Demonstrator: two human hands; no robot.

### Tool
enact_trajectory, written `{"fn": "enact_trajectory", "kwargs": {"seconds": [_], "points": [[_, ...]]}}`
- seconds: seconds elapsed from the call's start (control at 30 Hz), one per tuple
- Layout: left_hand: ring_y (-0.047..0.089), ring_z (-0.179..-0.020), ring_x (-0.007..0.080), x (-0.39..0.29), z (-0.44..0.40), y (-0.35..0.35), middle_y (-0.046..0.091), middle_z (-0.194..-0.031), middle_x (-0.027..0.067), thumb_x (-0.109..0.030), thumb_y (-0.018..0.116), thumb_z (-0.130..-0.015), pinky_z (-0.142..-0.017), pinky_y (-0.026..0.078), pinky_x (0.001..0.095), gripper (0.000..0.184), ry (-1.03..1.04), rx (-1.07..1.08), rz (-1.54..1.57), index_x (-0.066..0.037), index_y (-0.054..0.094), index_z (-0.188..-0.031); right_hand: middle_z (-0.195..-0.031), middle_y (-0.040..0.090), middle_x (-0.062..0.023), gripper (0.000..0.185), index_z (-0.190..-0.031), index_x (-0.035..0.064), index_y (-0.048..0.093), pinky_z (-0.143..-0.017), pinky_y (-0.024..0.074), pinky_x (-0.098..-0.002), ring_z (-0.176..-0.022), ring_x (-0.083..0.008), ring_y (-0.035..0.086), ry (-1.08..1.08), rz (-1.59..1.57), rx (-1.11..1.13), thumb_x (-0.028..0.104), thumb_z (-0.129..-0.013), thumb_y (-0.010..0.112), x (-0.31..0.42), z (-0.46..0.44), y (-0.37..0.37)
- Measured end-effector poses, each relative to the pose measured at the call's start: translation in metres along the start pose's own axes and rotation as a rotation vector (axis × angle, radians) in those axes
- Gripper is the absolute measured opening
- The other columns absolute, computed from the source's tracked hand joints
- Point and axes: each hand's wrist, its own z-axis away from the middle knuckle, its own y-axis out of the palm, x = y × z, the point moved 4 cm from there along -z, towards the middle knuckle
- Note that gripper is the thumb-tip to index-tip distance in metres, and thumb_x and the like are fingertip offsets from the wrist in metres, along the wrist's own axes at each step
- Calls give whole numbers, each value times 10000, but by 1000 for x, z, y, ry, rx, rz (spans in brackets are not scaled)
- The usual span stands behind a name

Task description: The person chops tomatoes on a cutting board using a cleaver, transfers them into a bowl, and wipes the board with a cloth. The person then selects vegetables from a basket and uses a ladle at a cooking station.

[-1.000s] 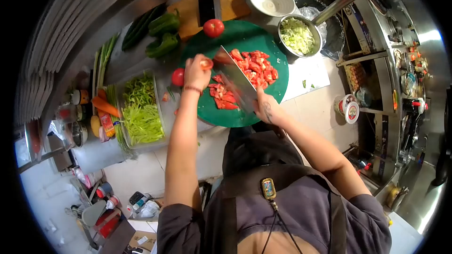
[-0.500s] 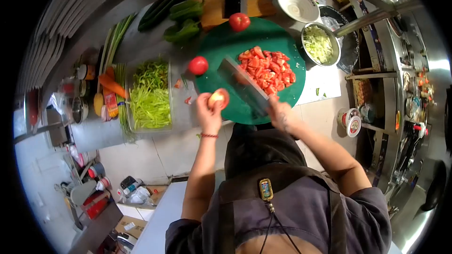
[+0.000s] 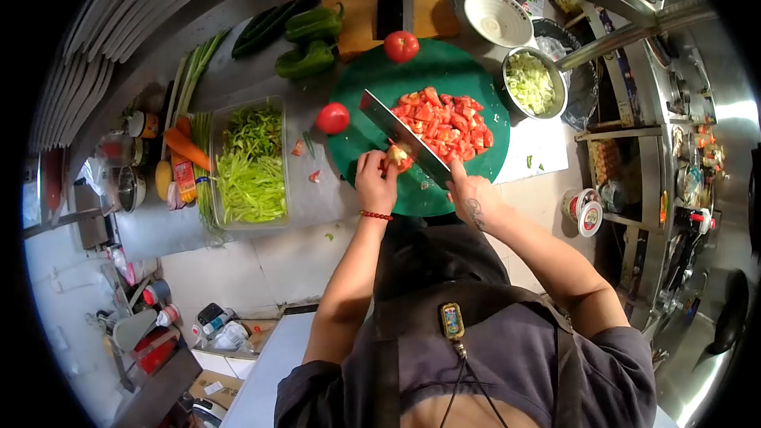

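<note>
The left hand (image 3: 376, 182), drawn away from the board in the previous frame, is now over its near left part, fingers closed around a piece of tomato (image 3: 399, 157). Beside that piece the knife (image 3: 406, 139) slants across the green board (image 3: 390, 204), its grip wrapped by the right hand (image 3: 476, 200). Chopped tomato (image 3: 448, 123) remains heaped on the board, right of the blade.
</note>
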Motion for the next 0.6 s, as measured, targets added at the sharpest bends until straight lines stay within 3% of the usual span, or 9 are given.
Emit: {"fn": "enact_trajectory", "kwargs": {"seconds": [0.07, 0.17, 0.23, 0.33, 0.4, 0.5, 0.6], "points": [[563, -644, 179, 15, 7, 5, 533, -784, 83, -13, 631, -771, -561, 487, 280, 86, -23, 15, -41, -4, 565, -825, -680, 580, -250, 253, -1039, 10, 343, -595, 450, -512, -684, -443, 582, 60, 39, 76, 115, -869, 498, -15, -5, 28], [563, -589, 178, 11, 3, 4, 545, -725, 68, -8, 622, -775, -613, 504, 266, 65, -33, 10, -102, -2, 557, -769, -683, 582, -247, 260, -1056, 6, 344, -605, 453, -509, -692, -444, 582, 21, 87, 91, 119, -872, 490, -7, -9, 9], [568, -615, 221, 12, 4, -2, 559, -739, 90, 15, 627, -745, -584, 479, 308, 87, -79, -13, 89, -23, 554, -773, -685, 583, -246, 246, -1044, 7, 353, -605, 454, -510, -692, -444, 582, -35, 65, 50, 109, -868, 491, -3, 0, 7], [581, -646, 158, 17, 9, 0, 590, -763, 77, 50, 622, -744, -600, 491, 262, 141, -128, 30, 71, 0, 575, -867, -685, 586, -247, 225, -1025, 12, 360, -596, 453, -517, -684, -444, 582, 22, -61, 41, 105, -866, 489, -7, 7, 20], [594, -681, 104, 18, 8, -1, 614, -764, 49, 68, 611, -760, -630, 501, 232, 182, -126, 56, 96, 12, 600, -933, -677, 587, -241, 261, -1074, 0, 361, -585, 448, -521, -672, -444, 581, -7, 57, 69, 105, -869, 482, -5, -2, 18], [611, -688, 97, 27, 13, -6, 636, -767, 51, 48, 626, -767, -635, 500, 228, 140, -279, 115, 165, 21, 610, -903, -671, 587, -240, 259, -1076, -2, 361, -579, 445, -521, -665, -443, 582, -33, 2, 61, 110, -873, 477, 3, 12, 8], [635, -649, 129, 18, 25, -11, 645, -706, 81, 13, 624, -779, -611, 500, 252, 51, -276, 102, 116, 17, 614, -830, -672, 591, -238, 246, -1069, 9, 364, -582, 446, -517, -669, -442, 584, 12, 43, 65, 115, -877, 475, -3, 8, 29]]}}
